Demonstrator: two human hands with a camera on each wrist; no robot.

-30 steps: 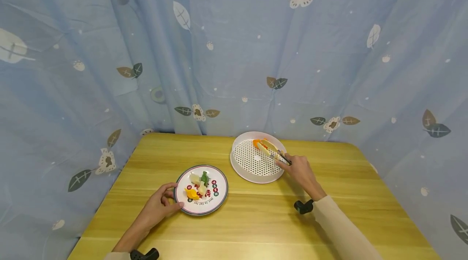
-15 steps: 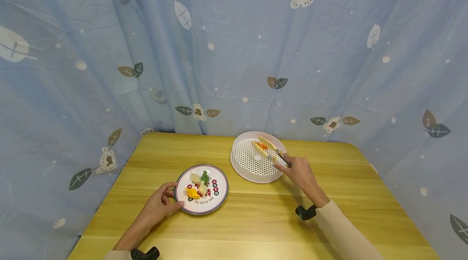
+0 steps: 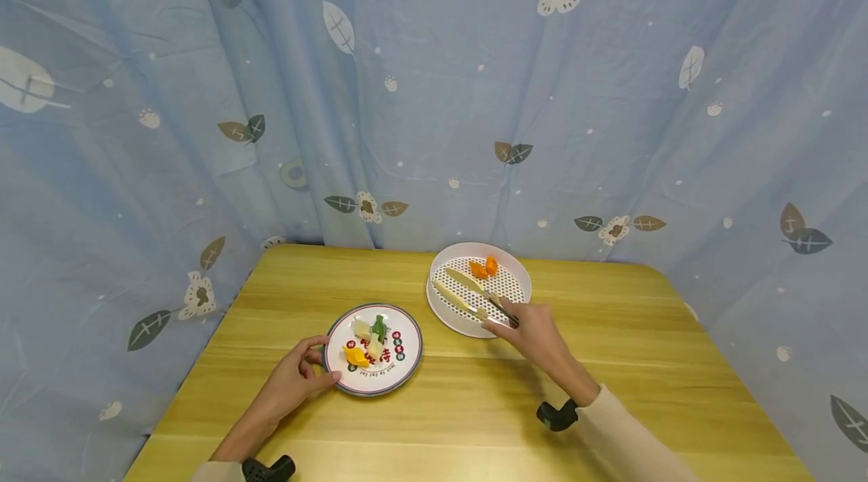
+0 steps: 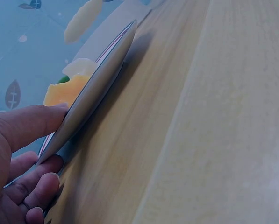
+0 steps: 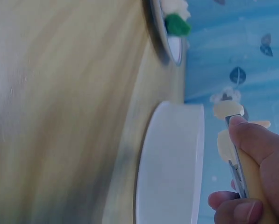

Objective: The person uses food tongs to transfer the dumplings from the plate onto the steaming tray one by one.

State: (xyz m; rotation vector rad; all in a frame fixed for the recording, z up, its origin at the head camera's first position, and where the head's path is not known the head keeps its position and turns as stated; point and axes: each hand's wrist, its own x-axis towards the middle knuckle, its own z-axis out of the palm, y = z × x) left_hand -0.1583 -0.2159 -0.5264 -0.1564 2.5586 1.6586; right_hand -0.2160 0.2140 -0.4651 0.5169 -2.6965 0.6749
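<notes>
My left hand (image 3: 294, 379) holds the left rim of a white plate (image 3: 369, 384), thumb on top and fingertips at the underside. In the left wrist view the plate (image 4: 90, 100) is seen edge-on. On it lie a yellow dumpling-like piece (image 3: 356, 357), pale pieces (image 3: 362, 330) and a green one (image 3: 379, 327). My right hand (image 3: 536, 331) grips tongs (image 3: 468, 282), whose pale tips are spread above a white perforated steamer basket (image 3: 513, 269). Nothing shows between the tips. Two orange pieces (image 3: 479, 270) lie toward the back of the basket, behind the tongs.
Both plate and basket stand on a yellow wood-grain table (image 3: 434, 422). A blue curtain (image 3: 434, 90) with leaf and flower prints hangs right behind the table's back edge and along its sides.
The tongs spread apart and moved left and toward me, away from the orange piece that was between their tips. Two orange pieces now show in the basket. The left hand and plate stayed put.
</notes>
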